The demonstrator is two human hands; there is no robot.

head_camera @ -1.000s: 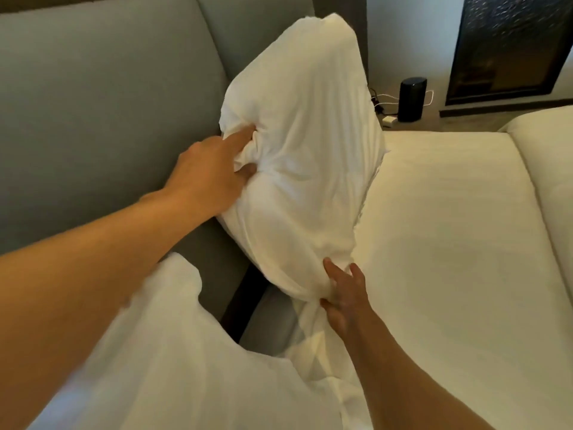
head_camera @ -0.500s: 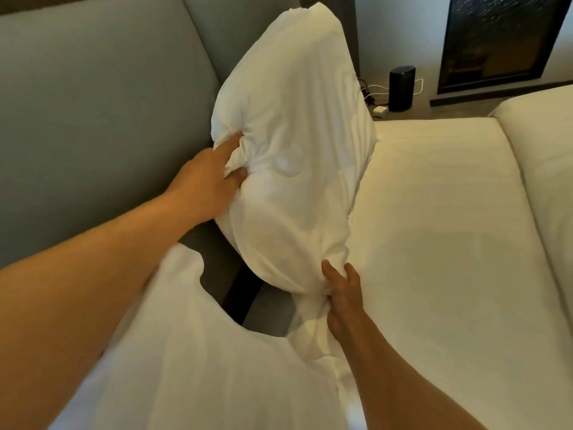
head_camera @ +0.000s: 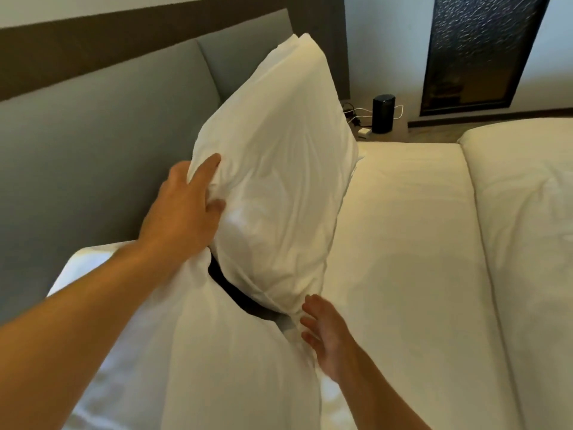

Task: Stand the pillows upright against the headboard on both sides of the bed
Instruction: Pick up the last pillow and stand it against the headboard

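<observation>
A white pillow stands upright on its end, leaning against the grey padded headboard. My left hand rests flat on the pillow's left edge, fingers spread and not gripping. My right hand is open just below the pillow's lower corner, fingers apart and barely off the fabric. A second white pillow lies lower, under my left forearm, between me and the standing one. A dark gap shows between the two pillows.
The bare white mattress stretches to the right. A folded white duvet lies along its right side. Beyond the bed stand a black cylinder speaker, cables and a white plug, by a dark window frame.
Both hands have let go of the pillow's fabric and opened. The pillow now leans on the headboard on its own, and the view has pulled back and up.
</observation>
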